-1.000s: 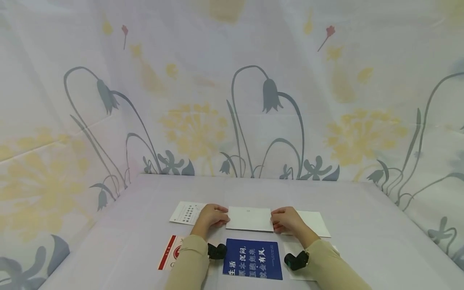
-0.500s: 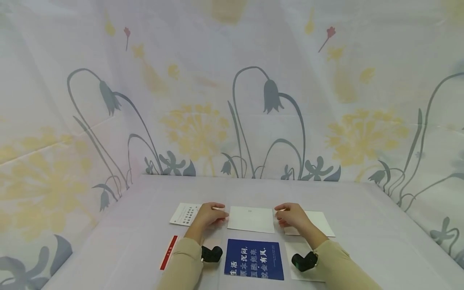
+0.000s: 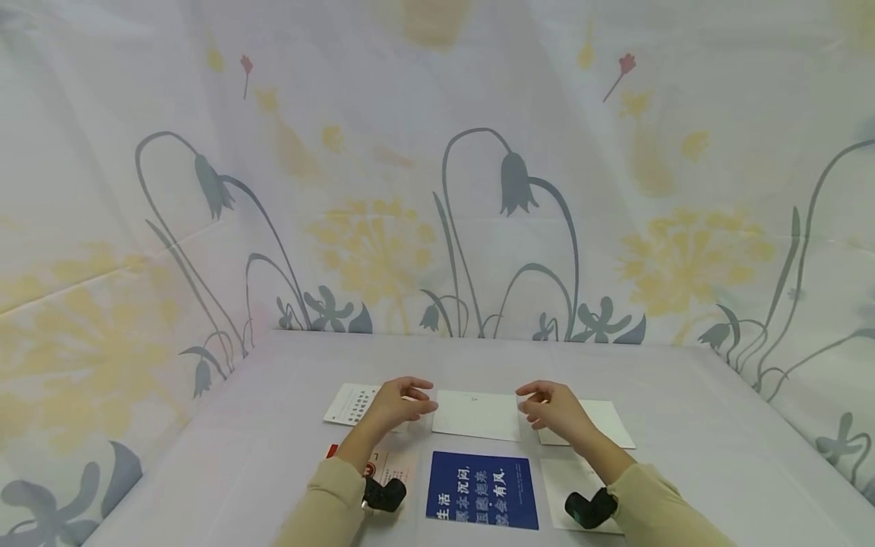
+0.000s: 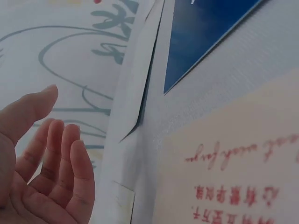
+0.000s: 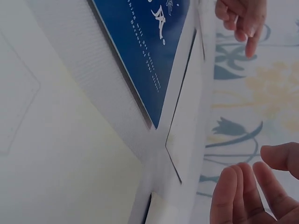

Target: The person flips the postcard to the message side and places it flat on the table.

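Observation:
A plain white card lies on the table in the middle of the back row. My left hand hovers at its left edge, fingers relaxed and apart from the thumb, holding nothing. At the card's right edge my right hand is raised the same way, with nothing in its fingers. Both wrist views show the left hand and the right hand with loosely bent fingers. Closer to me lies a blue postcard with white Chinese characters, between the two forearms.
A white card with dark print lies back left, partly behind the left hand. Below it is a card with red print, overlapped by the forearm. On the right are two pale cards, a far one and a near one. Flowered cloth hangs behind.
Both hands have let go of the white card's edges and lifted slightly, moving apart from it. The card stays in place. The forearms have spread outward.

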`<state>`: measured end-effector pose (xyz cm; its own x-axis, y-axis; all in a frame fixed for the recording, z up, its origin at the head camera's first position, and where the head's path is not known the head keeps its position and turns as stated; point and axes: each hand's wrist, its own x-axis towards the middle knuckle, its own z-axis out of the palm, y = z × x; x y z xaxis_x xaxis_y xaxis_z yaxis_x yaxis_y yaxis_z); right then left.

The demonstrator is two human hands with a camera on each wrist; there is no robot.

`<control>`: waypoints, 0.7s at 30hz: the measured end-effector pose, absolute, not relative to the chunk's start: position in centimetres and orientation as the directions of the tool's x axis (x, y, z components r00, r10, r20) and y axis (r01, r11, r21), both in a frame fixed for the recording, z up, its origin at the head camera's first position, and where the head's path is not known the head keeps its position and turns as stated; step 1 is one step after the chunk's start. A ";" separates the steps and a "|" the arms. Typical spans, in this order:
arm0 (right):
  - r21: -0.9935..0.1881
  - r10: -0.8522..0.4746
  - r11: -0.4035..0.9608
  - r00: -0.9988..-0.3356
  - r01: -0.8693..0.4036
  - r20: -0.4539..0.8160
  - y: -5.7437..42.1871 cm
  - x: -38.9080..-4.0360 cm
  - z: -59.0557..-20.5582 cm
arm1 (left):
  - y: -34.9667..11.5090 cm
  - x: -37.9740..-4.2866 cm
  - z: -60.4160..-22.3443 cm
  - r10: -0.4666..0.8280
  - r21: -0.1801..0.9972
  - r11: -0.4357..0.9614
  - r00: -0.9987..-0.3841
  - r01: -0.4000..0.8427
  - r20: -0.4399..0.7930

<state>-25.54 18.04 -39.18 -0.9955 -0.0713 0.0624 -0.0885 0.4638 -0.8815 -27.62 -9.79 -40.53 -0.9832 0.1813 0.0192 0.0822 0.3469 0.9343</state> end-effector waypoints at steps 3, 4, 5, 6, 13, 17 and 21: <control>-0.871 -0.092 0.478 -0.993 -0.114 0.079 18.0 -25.3 -39.0 | -10.0 -27.3 -40.5 0.208 0.924 0.359 -0.976 0.132 0.058; -0.868 -0.100 0.483 -0.992 -0.121 0.082 18.0 -25.2 -39.0 | -10.1 -27.2 -40.5 0.213 0.921 0.362 -0.975 0.144 0.069; -0.864 -0.108 0.487 -0.990 -0.128 0.086 17.9 -25.1 -38.9 | -10.1 -27.1 -40.5 0.223 0.915 0.368 -0.971 0.168 0.088; -0.859 -0.115 0.494 -0.989 -0.136 0.091 17.9 -25.0 -38.9 | -10.2 -27.0 -40.4 0.228 0.911 0.370 -0.968 0.182 0.100; -0.831 -0.157 0.529 -0.982 -0.174 0.105 18.0 -24.1 -38.8 | -10.2 -26.3 -40.2 0.265 0.890 0.387 -0.954 0.240 0.142; -0.796 -0.219 0.557 -0.966 -0.237 0.134 18.1 -23.7 -38.9 | -10.3 -25.8 -40.2 0.275 0.880 0.401 -0.950 0.254 0.149; -0.744 -0.282 0.587 -0.942 -0.319 0.181 18.2 -23.3 -39.0 | -10.5 -25.1 -40.2 0.285 0.872 0.415 -0.947 0.261 0.148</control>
